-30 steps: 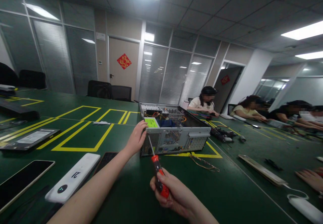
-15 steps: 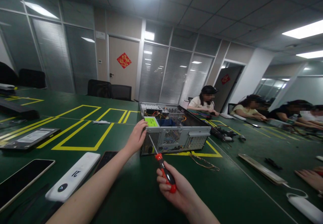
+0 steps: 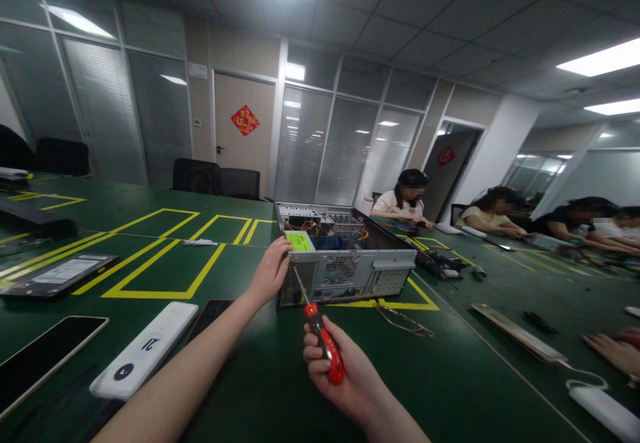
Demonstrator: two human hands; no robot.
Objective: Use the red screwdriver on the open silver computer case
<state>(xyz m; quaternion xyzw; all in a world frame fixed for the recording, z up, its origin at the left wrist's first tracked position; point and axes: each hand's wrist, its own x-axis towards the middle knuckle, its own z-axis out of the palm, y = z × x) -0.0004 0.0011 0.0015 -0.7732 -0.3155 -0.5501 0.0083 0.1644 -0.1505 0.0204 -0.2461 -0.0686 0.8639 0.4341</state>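
Observation:
An open computer case (image 3: 367, 276) lies on the table with its rear panel facing me. A power supply with a bright green label (image 3: 299, 242) sits in its near left corner. My left hand (image 3: 270, 271) grips that corner, fingers curled over the edge beside the label. In my right hand (image 3: 333, 370) is a red and black screwdriver (image 3: 325, 343), fingers wrapped round its handle. The screwdriver's shaft slants up and left to the rear panel, tip at the perforated part by the power supply. Whether the tip sits in a screw is too small to tell.
Left on the green table (image 3: 240, 376) are a hard drive (image 3: 63, 273), a phone (image 3: 47, 356) and a white device marked 21 (image 3: 145, 350). Right of the case lie a wire loop (image 3: 403, 320), black cables (image 3: 437, 263) and a power bank (image 3: 517, 333). Several people sit at the far right; another person's hand (image 3: 613, 350) is nearer.
My right hand has turned the screwdriver's handle about its axis and shifted slightly left. My left hand stays on the case corner.

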